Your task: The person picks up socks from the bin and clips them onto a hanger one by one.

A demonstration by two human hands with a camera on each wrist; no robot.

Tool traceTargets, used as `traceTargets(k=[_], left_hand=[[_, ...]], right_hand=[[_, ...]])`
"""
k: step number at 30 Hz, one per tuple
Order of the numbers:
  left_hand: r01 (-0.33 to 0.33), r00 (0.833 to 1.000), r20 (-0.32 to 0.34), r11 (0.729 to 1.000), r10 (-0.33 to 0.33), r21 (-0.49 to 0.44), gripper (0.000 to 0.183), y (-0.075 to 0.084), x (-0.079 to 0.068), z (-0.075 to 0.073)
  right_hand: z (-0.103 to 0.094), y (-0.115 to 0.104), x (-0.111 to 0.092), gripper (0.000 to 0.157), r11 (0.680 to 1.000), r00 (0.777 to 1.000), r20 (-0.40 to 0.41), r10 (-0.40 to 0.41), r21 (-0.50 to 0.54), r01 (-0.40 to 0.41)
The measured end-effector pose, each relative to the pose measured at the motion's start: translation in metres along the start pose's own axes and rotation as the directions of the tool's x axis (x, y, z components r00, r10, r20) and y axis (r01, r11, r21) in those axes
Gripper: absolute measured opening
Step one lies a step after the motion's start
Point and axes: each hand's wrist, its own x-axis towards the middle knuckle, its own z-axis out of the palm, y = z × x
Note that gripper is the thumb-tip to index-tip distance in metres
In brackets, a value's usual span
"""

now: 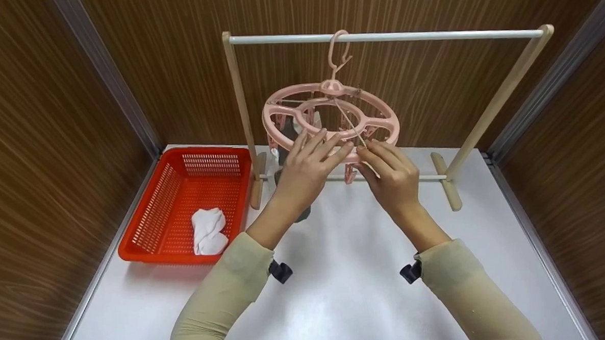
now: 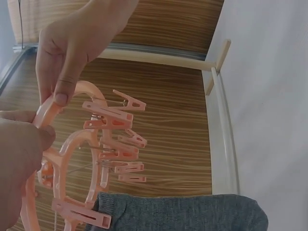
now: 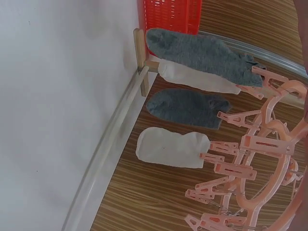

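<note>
Left of centre in the head view, a red basket (image 1: 181, 206) sits on the white tabletop (image 1: 348, 290), close beside the rack so laundry is within reach; one white sock (image 1: 208, 231) lies bunched in its lower right corner. At centre, a wooden drying rack (image 1: 241, 116) carries a white crossbar (image 1: 388, 36), from which a round pink peg hanger (image 1: 331, 115) hangs by its hook, keeping its clips clear of the tabletop.

The left hand (image 1: 307, 167) meets the hanger's front rim from the lower left, fingers (image 1: 315, 141) nearly straight and slightly spread, laid against the ring, probably to steady it against swinging. In the left wrist view the thumb (image 2: 60, 96) presses on the pink ring (image 2: 72, 144), with empty clips (image 2: 118, 139) fanned out to its right and a grey sock (image 2: 183, 211) along the bottom edge.

The right hand (image 1: 392, 173) reaches the same rim from the lower right, fingertips (image 1: 365, 152) drawn together at the ring beside a thin cord; whether they pinch a clip or the cord cannot be told, since the knuckles hide the contact.

The right wrist view shows the pegged load in the upper and middle frame: two grey socks (image 3: 202, 53) and two white socks (image 3: 173, 147), each held by one clip so it hangs free to dry.
</note>
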Motion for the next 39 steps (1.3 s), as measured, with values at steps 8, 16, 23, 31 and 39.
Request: traceTargets(k=[8, 16, 23, 31, 39], left_hand=[[0.031, 0.999, 0.02, 0.999, -0.031, -0.026, 0.056, -0.003, -0.001, -0.001], [0.048, 0.999, 0.027, 0.998, -0.047, -0.046, 0.05, -0.006, -0.003, -0.001], [0.07, 0.997, 0.039, 0.993, -0.067, -0.093, 0.051, -0.006, -0.009, 0.0], [0.082, 0.995, 0.063, 0.994, -0.077, -0.078, 0.054, -0.006, -0.01, -0.002], [0.085, 0.995, 0.063, 0.993, -0.08, -0.085, 0.049, -0.005, -0.007, -0.001]], right_hand=[[-0.006, -0.005, -0.005, 0.035, 0.99, 1.0, -0.015, -0.004, 0.138, 0.006], [-0.006, -0.005, -0.033, 0.024, 0.958, 0.991, 0.017, 0.135, 0.254, -0.135], [0.001, -0.006, -0.037, 0.04, 0.831, 0.873, 0.367, 0.321, 0.334, -0.446], [0.01, -0.007, -0.026, 0.036, 0.639, 0.754, 0.529, 0.389, 0.435, -0.635], [-0.006, -0.03, 0.001, 0.027, 0.567, 0.7, 0.579, 0.418, 0.436, -0.699]])
